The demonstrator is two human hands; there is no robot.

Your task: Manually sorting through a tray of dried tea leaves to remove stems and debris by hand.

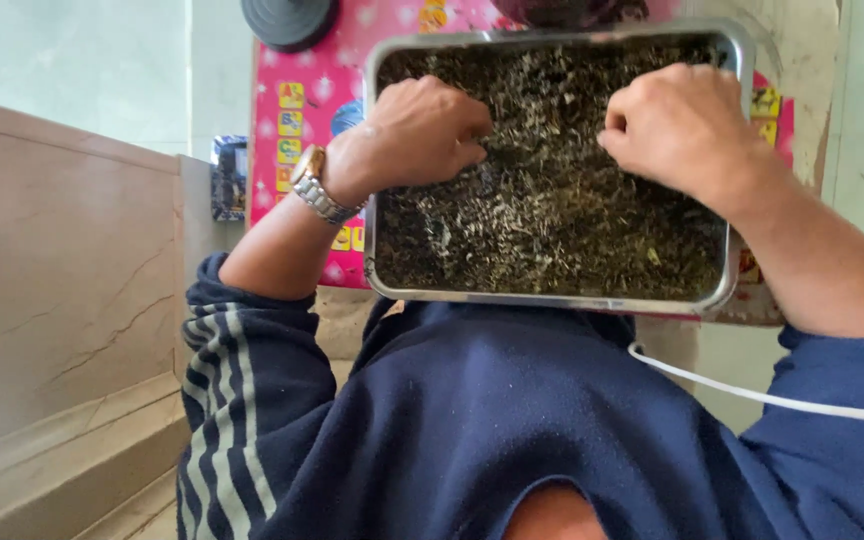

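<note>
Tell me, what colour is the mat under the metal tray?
Bright pink, with small white sparkles and yellow picture squares: the mat under the metal tray shows in the head view.

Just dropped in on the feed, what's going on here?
A person in a dark blue striped top bends over a rectangular metal tray filled with a dark, dry, leafy mix. Both bare hands are down in the mix with fingers curled: the left hand, with a metal wristwatch on its wrist, and the right hand. The tray rests on a pink patterned mat. A white cord crosses the person's chest.
</note>
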